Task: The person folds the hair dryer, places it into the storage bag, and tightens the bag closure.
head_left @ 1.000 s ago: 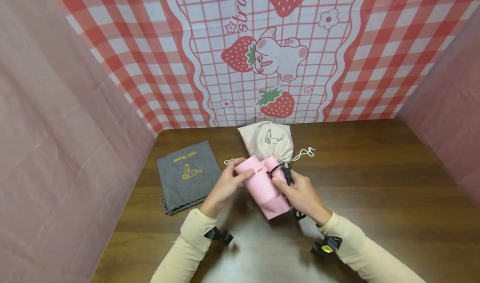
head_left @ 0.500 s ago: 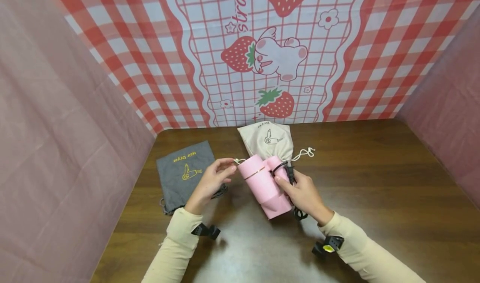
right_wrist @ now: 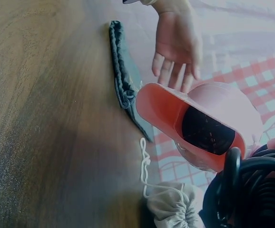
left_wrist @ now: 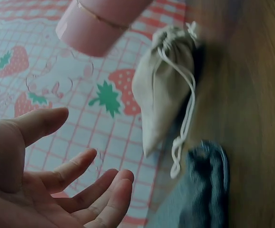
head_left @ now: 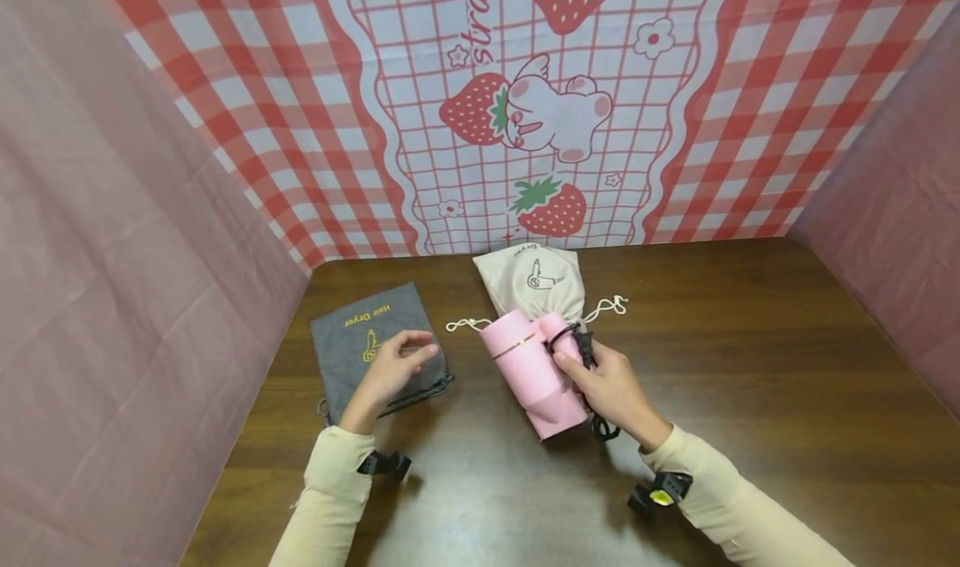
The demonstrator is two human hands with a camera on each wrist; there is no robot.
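My right hand (head_left: 611, 388) grips a pink hair dryer (head_left: 521, 367) by its folded handle, together with a bundled black cord (right_wrist: 251, 190). In the right wrist view the dryer's wide nozzle (right_wrist: 161, 107) faces the camera, with a dark opening inside. My left hand (head_left: 393, 371) is apart from the dryer, above a grey drawstring bag (head_left: 337, 358) with a yellow hair dryer print. Its fingers are loosely bent and hold nothing, as the left wrist view also shows. Just behind the dryer lies a cream drawstring bag (head_left: 536, 279), its mouth partly hidden by the dryer.
White drawstrings (head_left: 609, 308) spread from the cream bag on the brown wooden table (head_left: 750, 367). A strawberry-print cloth (head_left: 420, 133) stands along the table's back edge. Pink curtains (head_left: 135, 258) hang at both sides.
My left hand has let go of the dryer's rear end and moved left, over the grey bag. My right hand still holds the dryer in nearly the same spot.
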